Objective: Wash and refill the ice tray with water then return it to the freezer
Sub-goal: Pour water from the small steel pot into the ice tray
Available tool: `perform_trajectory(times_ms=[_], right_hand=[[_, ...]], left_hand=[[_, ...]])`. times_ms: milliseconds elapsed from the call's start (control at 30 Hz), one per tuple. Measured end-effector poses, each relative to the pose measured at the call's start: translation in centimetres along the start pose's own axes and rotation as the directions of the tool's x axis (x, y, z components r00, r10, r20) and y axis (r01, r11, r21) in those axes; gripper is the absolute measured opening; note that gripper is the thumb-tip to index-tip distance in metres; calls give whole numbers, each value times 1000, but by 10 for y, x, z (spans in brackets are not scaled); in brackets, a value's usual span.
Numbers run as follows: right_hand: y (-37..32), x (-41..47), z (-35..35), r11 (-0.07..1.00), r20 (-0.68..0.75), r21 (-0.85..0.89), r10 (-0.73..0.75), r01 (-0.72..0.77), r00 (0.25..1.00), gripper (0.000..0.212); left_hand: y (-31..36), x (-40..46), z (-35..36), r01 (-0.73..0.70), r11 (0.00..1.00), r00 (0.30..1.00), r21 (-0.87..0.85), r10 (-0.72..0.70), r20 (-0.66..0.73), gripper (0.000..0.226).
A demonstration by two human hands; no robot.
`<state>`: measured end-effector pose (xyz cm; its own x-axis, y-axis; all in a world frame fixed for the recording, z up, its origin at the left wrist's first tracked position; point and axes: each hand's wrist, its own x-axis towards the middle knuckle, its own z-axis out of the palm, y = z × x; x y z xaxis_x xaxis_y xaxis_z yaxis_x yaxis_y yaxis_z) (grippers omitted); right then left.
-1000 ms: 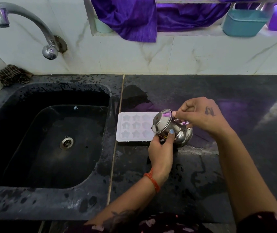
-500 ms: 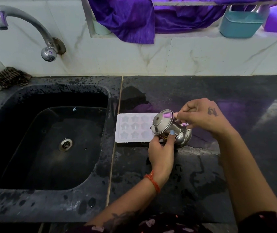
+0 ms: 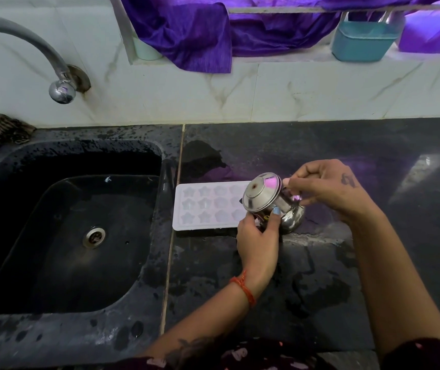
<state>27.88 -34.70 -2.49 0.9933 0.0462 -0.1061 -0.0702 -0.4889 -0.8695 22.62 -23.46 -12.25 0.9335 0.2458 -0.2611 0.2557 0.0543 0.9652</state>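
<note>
Centre frame: both hands tip a small steel pot [image 3: 272,202] over the star-mould ice tray [image 3: 203,205], presumably to fill it. Left hand [image 3: 259,236] curls round the pot's underside, steadying; right hand [image 3: 328,186] pinches its upper side, guiding the tilt.

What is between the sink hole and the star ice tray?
In the head view, only the sink basin and its wet black rim lie between the drain and ice tray.

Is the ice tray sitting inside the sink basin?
No, the ice tray lies flat on the black counter just right of the sink, outside the basin.
</note>
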Motion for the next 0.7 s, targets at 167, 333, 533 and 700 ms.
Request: perform_trajectory(times_ms=[167,333,533,700], right_hand=[[-1,-1,-1,995,-30,-93,-23,20,999,13],[-3,-2,1,986,-38,-167,-36,29,999,21],[-7,-1,2,965,-19,-255,-69,62,997,23],[-6,-2,0,959,-14,-275,-77,70,997,23]], left_hand=[[-3,-1,4,70,993,997,-93,-66,37,9],[-2,-2,4,117,981,993,-157,-111,50,11],[1,-4,3,172,966,984,-194,-158,88,11],[2,-5,4,176,965,982,-196,-157,107,10]])
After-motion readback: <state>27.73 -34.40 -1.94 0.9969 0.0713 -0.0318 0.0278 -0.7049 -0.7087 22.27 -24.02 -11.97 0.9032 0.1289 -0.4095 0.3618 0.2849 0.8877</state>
